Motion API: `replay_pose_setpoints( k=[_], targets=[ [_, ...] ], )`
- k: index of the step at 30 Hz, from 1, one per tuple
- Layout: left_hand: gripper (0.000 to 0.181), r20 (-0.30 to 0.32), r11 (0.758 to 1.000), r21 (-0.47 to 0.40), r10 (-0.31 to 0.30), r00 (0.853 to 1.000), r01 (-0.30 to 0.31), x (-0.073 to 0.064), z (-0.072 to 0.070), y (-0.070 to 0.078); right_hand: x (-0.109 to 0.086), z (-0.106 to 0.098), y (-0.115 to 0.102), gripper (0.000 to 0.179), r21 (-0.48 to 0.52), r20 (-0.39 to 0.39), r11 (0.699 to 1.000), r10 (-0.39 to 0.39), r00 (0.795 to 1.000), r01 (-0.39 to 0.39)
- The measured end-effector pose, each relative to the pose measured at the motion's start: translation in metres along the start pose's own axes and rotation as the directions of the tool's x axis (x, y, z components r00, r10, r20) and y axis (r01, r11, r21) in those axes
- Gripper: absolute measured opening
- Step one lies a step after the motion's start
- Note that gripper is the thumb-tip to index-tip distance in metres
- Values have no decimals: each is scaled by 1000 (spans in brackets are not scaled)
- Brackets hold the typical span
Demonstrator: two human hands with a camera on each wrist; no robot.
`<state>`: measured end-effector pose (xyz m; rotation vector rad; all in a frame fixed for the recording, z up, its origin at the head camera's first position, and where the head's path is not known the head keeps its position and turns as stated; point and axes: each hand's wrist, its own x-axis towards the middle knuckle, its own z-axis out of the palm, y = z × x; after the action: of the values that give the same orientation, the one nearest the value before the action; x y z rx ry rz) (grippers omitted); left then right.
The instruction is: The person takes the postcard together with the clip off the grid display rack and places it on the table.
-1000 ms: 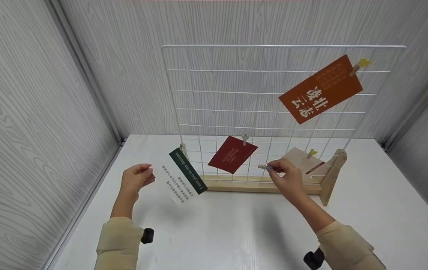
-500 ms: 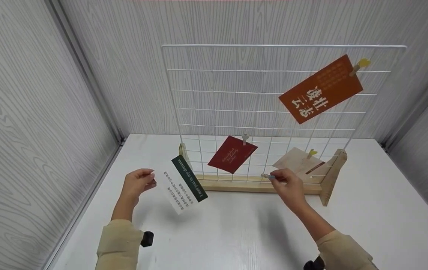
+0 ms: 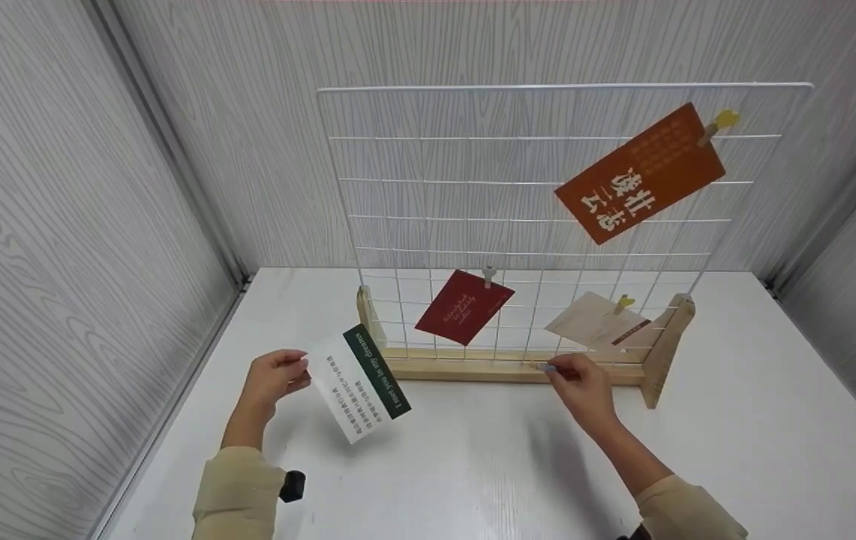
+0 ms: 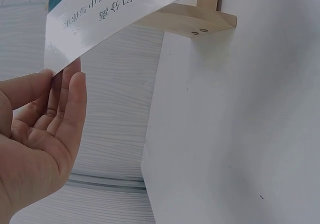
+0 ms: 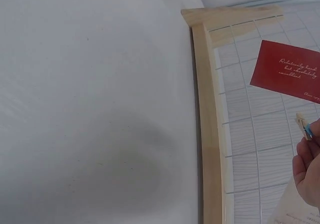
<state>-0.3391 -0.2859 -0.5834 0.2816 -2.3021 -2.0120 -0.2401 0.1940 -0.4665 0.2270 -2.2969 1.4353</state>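
Observation:
My left hand pinches one corner of a white card with a dark green band, held above the table in front of the rack's left foot. In the left wrist view, thumb and fingertips grip the edge of that card. My right hand pinches a small wooden clothespin with a blue piece on it, low before the rack's wooden base. The right wrist view shows the clothespin between thumb and fingers, its tip pointing away from the hand. A white wire grid rack stands behind both hands.
Clipped on the grid are a red card, an orange card at upper right, and a cream card at lower right. The wooden base rests on the white table. Grey wood-grain walls surround it.
Both hands have moved lower, the left with the card and the right with the clothespin. More of the cream card now shows above the right hand.

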Motion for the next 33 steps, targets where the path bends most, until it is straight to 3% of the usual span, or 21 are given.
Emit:
replay_pose_setpoints(
  k=[5, 8, 10, 12, 17, 20, 21, 23, 28, 30, 33],
  targets=[
    [30, 67, 998, 12, -59, 996, 58, -25, 1, 26, -7, -2, 8, 8, 4, 7, 999, 32, 999, -32],
    [26, 73, 997, 11, -79, 994, 79, -38, 4, 41, -11, -2, 14, 8, 7, 8, 999, 54, 999, -54],
    [26, 68, 996, 22, -91, 994, 90, -42, 6, 43, -14, -3, 17, 8, 6, 6, 997, 75, 997, -75],
    [27, 63, 995, 20, -95, 994, 94, -42, 7, 40, -18, -4, 20, 8, -9, 6, 996, 92, 996, -92],
    [31, 4, 995, 52, -81, 997, 80, -26, 7, 11, -26, -7, 29, 8, -54, -4, 991, 123, 992, -123],
    [30, -9, 996, 61, -66, 998, 66, -24, 6, 2, -31, -10, 36, 7, -50, -22, 988, 143, 990, -144],
    [29, -2, 997, 53, -64, 998, 64, -25, 5, 2, -32, -12, 39, 6, -43, -24, 988, 150, 988, -150],
    [21, 38, 998, 9, -57, 998, 57, -44, 6, 23, -34, -16, 43, 6, -32, -25, 984, 173, 985, -173],
    [22, 26, 994, -5, -112, 993, 112, -67, 8, 48, -40, -31, 54, 6, -34, -26, 970, 241, 970, -242],
    [26, -41, 989, 43, -140, 989, 142, -54, 7, 31, -43, -37, 58, 7, -36, -42, 963, 267, 963, -269],
    [25, -84, 987, 73, -138, 987, 144, -46, 6, 16, -46, -47, 66, 8, -47, -57, 957, 284, 957, -287]
  ],
)
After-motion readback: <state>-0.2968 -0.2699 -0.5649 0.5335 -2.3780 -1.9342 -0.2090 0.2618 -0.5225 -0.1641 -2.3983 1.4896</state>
